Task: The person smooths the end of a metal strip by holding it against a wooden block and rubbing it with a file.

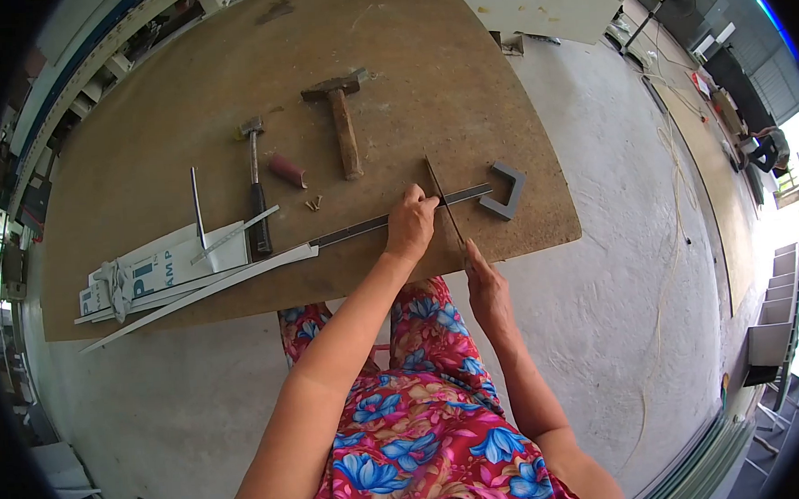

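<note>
My left hand (412,222) is closed on a long dark strip (353,231) that lies along the front of the brown table, pressing it down. Across the strip, just right of those fingers, runs a thin saw blade (445,202). Its near end is in the closed fingers of my right hand (489,290), at the table's front edge. Past the blade, the strip's end points at a grey U-shaped bracket (518,190). To the left, white strips (238,274) meet the dark strip's other end.
Farther back on the table (201,79) lie a wooden-handled hammer (345,130), a smaller black-handled hammer (256,180), a dark red curved piece (286,170) and several screws (314,202). A printed white sheet (161,271) and a grey cloth (112,287) are at left.
</note>
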### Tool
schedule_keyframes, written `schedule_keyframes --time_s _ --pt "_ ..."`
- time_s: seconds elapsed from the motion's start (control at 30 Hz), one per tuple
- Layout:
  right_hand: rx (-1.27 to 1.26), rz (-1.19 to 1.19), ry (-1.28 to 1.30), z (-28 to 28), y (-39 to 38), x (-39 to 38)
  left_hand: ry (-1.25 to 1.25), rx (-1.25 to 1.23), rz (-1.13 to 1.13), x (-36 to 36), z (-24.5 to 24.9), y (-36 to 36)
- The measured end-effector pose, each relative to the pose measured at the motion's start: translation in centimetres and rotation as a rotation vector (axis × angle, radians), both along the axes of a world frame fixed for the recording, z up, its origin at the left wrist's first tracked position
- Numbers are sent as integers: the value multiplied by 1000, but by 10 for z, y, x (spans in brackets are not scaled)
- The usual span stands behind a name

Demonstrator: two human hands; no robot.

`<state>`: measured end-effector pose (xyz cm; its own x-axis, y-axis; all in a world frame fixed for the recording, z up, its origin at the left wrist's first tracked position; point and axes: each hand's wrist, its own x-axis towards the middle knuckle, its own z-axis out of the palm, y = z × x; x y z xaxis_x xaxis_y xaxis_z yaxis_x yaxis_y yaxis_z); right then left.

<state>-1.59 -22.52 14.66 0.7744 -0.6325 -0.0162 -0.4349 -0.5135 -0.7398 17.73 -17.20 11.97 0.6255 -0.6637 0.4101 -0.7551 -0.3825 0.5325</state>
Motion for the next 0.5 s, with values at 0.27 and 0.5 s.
schedule_keyframes --time_s 0.27,0.5 --pt "70 -21 -25 3 11 -26 15 -32 10 1 -3 -2" --pt "30 -29 -37 -5 4 8 -10 -69 6 0 -4 0"
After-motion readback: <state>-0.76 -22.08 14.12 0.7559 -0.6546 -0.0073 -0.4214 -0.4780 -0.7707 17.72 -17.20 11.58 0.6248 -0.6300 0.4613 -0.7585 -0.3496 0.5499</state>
